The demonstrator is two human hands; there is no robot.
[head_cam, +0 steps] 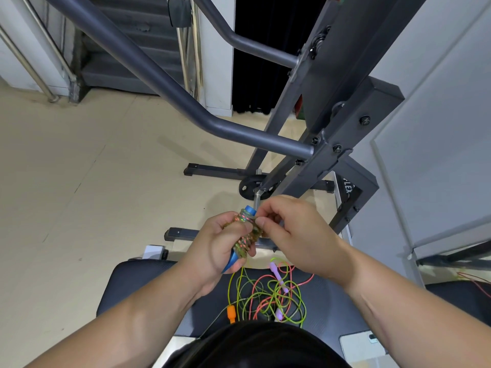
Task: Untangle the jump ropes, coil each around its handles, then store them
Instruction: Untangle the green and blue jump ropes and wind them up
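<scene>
Coiled rope (245, 229) on blue handles (233, 258), held above the counter (138, 282).
I log the left hand (215, 245) gripping the blue handles, glittery rope wound round them. The right hand (295, 232) pinches the rope at the coil's upper end. Below, tangled ropes (268, 296), green and pink, lie on the dark padded counter with a purple handle (277, 274) and an orange handle (231, 313); a grey gym frame (332, 115) stands beyond.

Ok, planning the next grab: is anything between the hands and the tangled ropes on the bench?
Nothing visible covers the tangled ropes on the bench. But both hands are busy: the left hand grips the coiled rope, and the right hand pinches its cord.
</scene>
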